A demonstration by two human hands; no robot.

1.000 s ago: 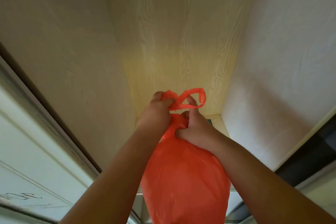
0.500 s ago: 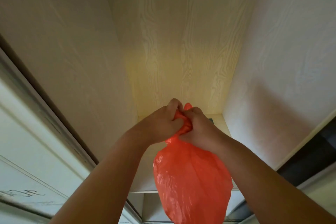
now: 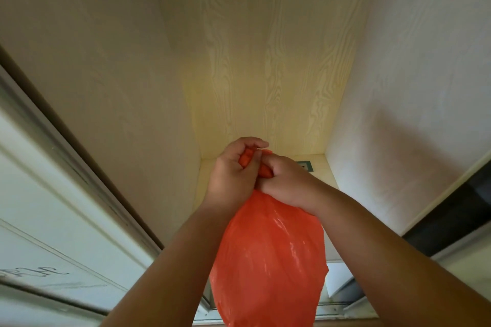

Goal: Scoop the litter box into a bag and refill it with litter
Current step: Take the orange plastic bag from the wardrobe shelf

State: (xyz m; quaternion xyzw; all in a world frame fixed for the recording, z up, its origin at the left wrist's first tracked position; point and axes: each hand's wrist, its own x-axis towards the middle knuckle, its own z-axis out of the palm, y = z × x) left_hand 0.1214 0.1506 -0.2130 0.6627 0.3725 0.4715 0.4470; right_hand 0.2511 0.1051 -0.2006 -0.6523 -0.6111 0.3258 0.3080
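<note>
Orange plastic bag hanging full and rounded below both hands, in front of a pale wood-grain niche. Gathered neck of the bag bunched between the hands, above the swollen body. Left hand curled round the neck from the left, fingers folded over the top, a twist of orange showing inside the grip. Right hand pressed against the left one, also curled round the neck, a small fold of orange showing at its fingers. Both forearms reaching up from the lower edge, one on each side of the bag. Small dark-framed socket on the niche surface just right of the hands, partly hidden by the right one. White panelled door left of the bag, with a brown frame edge beside it. Dark strip right of the bag, past the white side wall of the niche.
</note>
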